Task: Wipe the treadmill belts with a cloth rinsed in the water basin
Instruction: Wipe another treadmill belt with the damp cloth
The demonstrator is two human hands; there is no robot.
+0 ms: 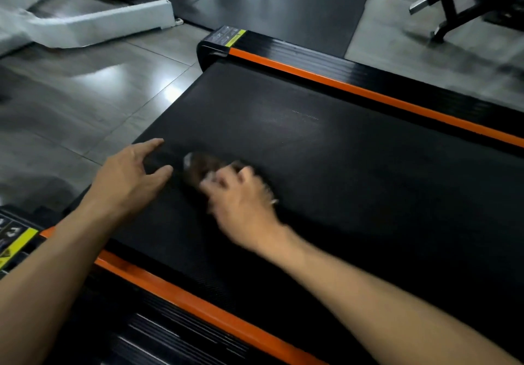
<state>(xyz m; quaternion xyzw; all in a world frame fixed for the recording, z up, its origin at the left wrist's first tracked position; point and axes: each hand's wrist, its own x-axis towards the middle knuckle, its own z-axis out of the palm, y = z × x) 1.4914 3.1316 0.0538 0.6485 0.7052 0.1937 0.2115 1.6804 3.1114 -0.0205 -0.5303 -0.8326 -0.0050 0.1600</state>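
Note:
A black treadmill belt (326, 143) runs across the view between two orange side rails (368, 95). My right hand (241, 194) is blurred by motion and grips a dark brown cloth (198, 167) pressed onto the belt near its rear end. My left hand (133, 172) rests just left of the cloth at the belt's edge, thumb and fingers spread. A faint pale smear shows on the belt farther in. The water basin is out of view.
Grey glossy floor tiles (71, 104) lie to the left. A white machine frame (99, 21) stands at the top left and a black bench base (459, 1) at the top right. Yellow warning labels (235, 37) mark the treadmill's rear corners.

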